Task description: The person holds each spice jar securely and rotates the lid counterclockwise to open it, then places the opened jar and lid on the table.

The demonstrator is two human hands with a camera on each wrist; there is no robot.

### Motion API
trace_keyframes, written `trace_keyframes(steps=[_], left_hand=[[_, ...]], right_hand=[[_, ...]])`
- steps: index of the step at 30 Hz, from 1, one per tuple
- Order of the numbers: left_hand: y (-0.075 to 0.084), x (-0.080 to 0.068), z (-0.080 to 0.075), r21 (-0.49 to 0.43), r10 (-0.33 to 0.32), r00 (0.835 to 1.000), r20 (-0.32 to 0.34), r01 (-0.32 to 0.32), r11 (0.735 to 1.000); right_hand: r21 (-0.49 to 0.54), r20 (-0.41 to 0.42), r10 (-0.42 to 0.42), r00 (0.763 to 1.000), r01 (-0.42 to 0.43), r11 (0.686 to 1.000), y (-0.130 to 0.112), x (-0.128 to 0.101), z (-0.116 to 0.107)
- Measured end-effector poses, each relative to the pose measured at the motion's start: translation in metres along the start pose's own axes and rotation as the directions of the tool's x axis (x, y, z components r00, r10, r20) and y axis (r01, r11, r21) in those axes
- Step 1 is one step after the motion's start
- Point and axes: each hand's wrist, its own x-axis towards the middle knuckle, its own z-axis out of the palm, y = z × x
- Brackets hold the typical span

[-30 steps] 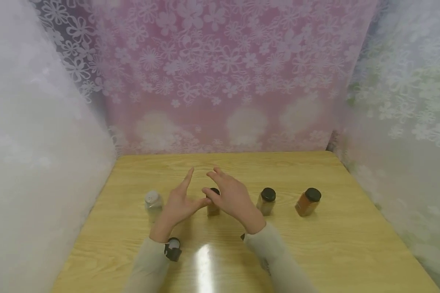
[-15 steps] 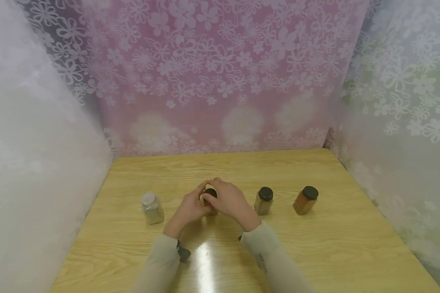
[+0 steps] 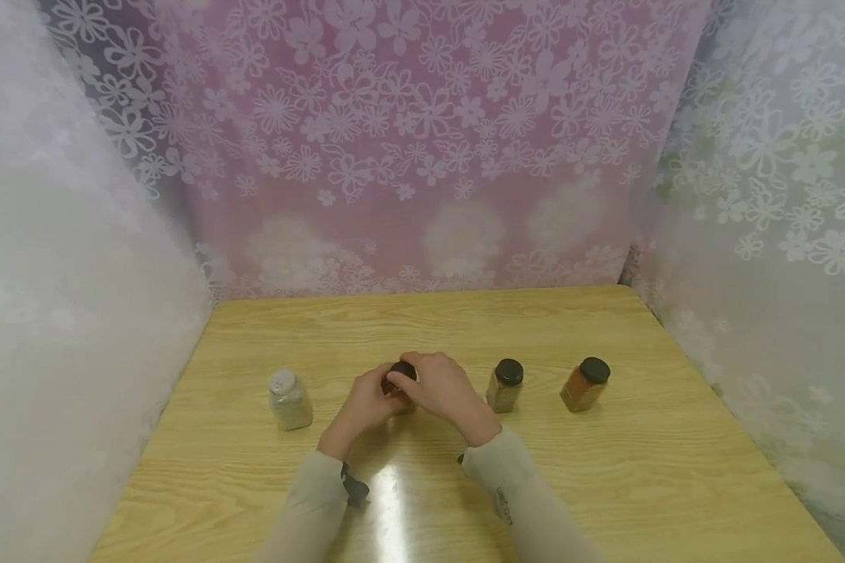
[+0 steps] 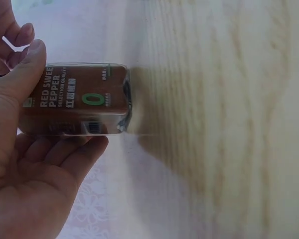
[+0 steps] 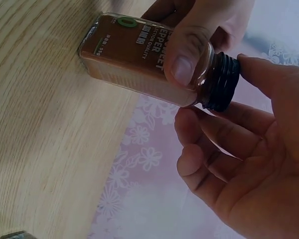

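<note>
A clear glass spice jar (image 5: 134,55) of reddish-brown powder, labelled RED SWEET PEPPER in the left wrist view, stands upright on the wooden table. My left hand (image 3: 366,403) grips the jar's body, thumb on one side and fingers on the other. At the top, my right hand (image 3: 447,391) holds the black screw lid (image 5: 224,82) between thumb and fingers. The lid sits on the jar's neck. In the head view both hands cover most of the jar, leaving mainly the dark lid showing.
To the left stands a jar with a white shaker top (image 3: 291,403). On the right are a black-lidded jar of brownish contents (image 3: 504,387) and an orange-red spice jar (image 3: 584,385). Floral curtains surround the table (image 3: 641,469) at the back and sides.
Both hands have closed in on the middle jar. The left hand moved right and wrapped round its body, while the right hand's fingers came down onto the lid.
</note>
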Motion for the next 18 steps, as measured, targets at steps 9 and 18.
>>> trace_keyframes(steps=[9,18], left_hand=[[-0.0054,-0.0020,0.0002,-0.009,-0.039,0.999,-0.002,0.039,0.999],[-0.0073,-0.0039,0.0013,-0.040,-0.017,1.000,0.013,0.018,0.999]], right_hand=[[-0.039,-0.002,-0.001,1.000,0.001,0.999,0.0003,0.0006,0.0005],[-0.071,-0.090,-0.082,0.993,0.075,0.995,0.0009,-0.0008,0.0040]])
